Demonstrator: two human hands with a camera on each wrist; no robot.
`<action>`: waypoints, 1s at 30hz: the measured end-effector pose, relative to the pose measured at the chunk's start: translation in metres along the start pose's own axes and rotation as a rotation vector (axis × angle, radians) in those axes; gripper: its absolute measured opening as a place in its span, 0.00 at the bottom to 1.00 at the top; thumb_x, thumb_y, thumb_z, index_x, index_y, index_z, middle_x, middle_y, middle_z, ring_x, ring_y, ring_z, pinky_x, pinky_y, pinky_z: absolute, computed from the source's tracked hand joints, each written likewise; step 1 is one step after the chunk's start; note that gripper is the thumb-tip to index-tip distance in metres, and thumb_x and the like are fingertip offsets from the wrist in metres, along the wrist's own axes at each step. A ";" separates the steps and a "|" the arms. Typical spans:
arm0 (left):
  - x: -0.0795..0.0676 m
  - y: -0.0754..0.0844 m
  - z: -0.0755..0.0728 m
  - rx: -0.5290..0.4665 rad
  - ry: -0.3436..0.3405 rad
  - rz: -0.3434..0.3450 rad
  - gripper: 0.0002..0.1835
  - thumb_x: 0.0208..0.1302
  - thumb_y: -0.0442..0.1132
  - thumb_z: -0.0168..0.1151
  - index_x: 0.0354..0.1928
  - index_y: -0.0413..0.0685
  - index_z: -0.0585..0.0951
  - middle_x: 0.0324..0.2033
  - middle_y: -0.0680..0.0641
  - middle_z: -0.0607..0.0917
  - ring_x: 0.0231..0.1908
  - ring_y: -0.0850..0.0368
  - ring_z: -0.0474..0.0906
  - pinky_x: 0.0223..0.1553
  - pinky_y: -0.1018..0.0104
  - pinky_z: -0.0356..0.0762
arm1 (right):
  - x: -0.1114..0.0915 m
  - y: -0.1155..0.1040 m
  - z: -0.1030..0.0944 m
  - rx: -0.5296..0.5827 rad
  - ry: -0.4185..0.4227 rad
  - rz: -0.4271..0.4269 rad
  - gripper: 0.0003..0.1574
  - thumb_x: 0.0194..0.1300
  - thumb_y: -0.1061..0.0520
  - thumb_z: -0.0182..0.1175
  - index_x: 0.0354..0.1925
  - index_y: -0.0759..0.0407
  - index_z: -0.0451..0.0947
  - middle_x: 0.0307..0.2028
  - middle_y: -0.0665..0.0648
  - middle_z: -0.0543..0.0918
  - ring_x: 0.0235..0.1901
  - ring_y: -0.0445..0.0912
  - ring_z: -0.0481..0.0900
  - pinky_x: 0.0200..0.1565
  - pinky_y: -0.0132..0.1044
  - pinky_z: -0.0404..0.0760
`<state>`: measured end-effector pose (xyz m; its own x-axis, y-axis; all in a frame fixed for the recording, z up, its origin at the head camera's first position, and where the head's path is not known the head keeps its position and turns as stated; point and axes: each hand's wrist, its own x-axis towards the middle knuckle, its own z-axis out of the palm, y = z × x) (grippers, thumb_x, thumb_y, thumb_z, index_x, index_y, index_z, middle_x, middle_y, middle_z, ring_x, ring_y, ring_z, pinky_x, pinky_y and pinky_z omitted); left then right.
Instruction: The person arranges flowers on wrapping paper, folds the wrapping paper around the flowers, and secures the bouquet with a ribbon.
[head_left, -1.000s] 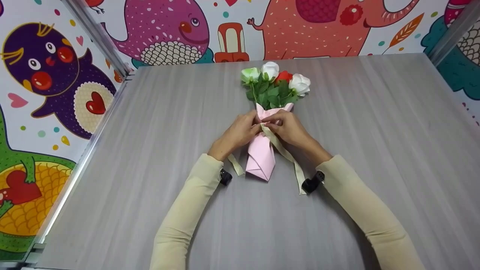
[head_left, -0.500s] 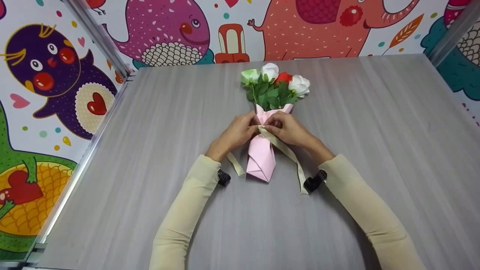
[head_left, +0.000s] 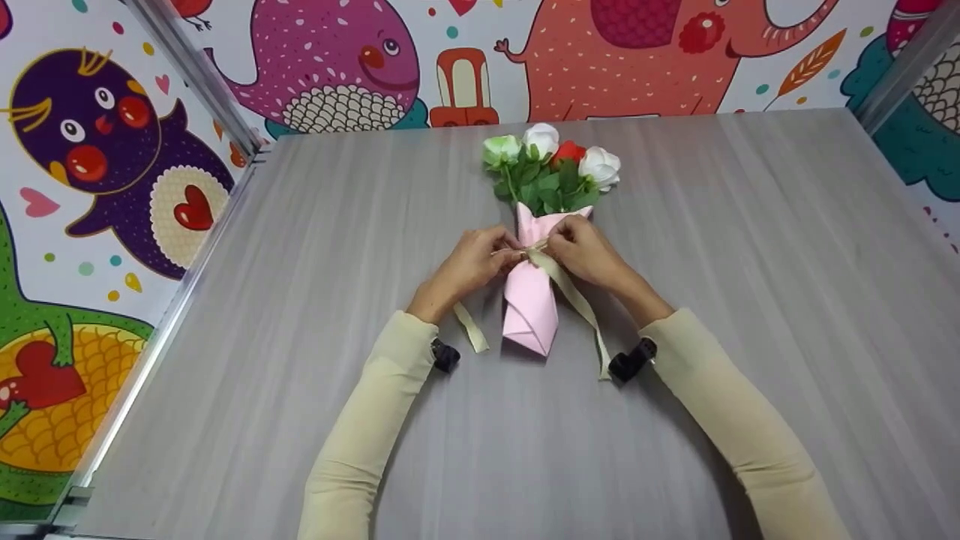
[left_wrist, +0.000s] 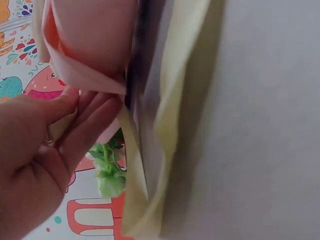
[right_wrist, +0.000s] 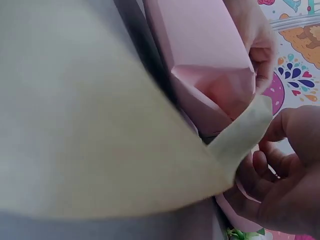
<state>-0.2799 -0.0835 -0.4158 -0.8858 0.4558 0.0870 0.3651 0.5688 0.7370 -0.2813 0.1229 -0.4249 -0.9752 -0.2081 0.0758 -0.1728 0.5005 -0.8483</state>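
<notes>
A bouquet of artificial roses [head_left: 541, 141] lies wrapped in pink paper [head_left: 531, 304], its flowers toward the back wall. Around its waist runs a cream ribbon [head_left: 574, 296], one long tail trailing down to the right and another end [head_left: 471, 330] showing below the left wrist. My left hand [head_left: 474, 261] pinches the ribbon at the left side of the wrap; in the left wrist view a bit of it shows between thumb and fingers. From the right, my right hand [head_left: 589, 251] grips the ribbon with curled fingers. In the right wrist view a ribbon fold [right_wrist: 245, 132] partly hides those fingertips.
The grey wood-grain table [head_left: 300, 247] carries the bouquet near its middle. Cartoon-printed panels [head_left: 337, 67] stand along the back and left, with a metal rail [head_left: 172, 300] at the left edge. A small black camera [head_left: 632, 361] sits on the right wrist.
My right hand has shifted slightly right, drawing a stretch of ribbon out between the hands. The pink wrap has moved a little to the right and away from me. My left hand has barely moved.
</notes>
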 end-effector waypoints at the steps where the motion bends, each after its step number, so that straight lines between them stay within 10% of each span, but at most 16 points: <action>1: -0.001 0.000 -0.001 -0.013 0.001 -0.015 0.09 0.70 0.35 0.61 0.45 0.34 0.83 0.40 0.39 0.89 0.36 0.52 0.85 0.33 0.71 0.81 | 0.000 0.000 -0.001 0.010 0.013 0.013 0.09 0.66 0.63 0.49 0.30 0.61 0.75 0.28 0.53 0.77 0.28 0.42 0.73 0.31 0.28 0.71; 12: -0.002 0.007 -0.003 0.067 -0.039 -0.046 0.10 0.70 0.35 0.62 0.43 0.36 0.88 0.36 0.39 0.90 0.28 0.59 0.79 0.30 0.76 0.74 | -0.005 -0.010 -0.011 -0.120 0.090 0.150 0.11 0.67 0.56 0.50 0.33 0.61 0.76 0.39 0.60 0.79 0.36 0.48 0.75 0.36 0.34 0.72; 17: -0.001 0.010 0.002 0.073 -0.056 -0.053 0.11 0.70 0.34 0.60 0.44 0.35 0.87 0.37 0.38 0.89 0.29 0.60 0.78 0.30 0.77 0.72 | -0.002 -0.006 -0.024 0.006 -0.036 0.186 0.14 0.71 0.58 0.50 0.40 0.66 0.80 0.31 0.57 0.84 0.27 0.41 0.81 0.31 0.31 0.79; 26: 0.000 0.010 0.005 0.068 -0.046 -0.054 0.10 0.71 0.35 0.59 0.45 0.37 0.87 0.34 0.41 0.88 0.29 0.62 0.73 0.29 0.76 0.68 | -0.002 0.000 -0.022 -0.097 -0.152 -0.081 0.15 0.65 0.59 0.68 0.47 0.65 0.85 0.37 0.63 0.84 0.30 0.41 0.77 0.33 0.28 0.75; 30: 0.000 0.011 0.007 0.079 -0.052 -0.055 0.10 0.71 0.35 0.60 0.41 0.36 0.87 0.30 0.43 0.86 0.26 0.63 0.73 0.26 0.77 0.68 | -0.002 0.000 -0.018 -0.089 -0.094 -0.011 0.08 0.66 0.61 0.65 0.39 0.68 0.83 0.33 0.62 0.85 0.27 0.42 0.79 0.30 0.30 0.78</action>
<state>-0.2744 -0.0727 -0.4123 -0.8898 0.4561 0.0115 0.3394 0.6450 0.6847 -0.2818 0.1388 -0.4157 -0.9564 -0.2902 0.0318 -0.1993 0.5695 -0.7975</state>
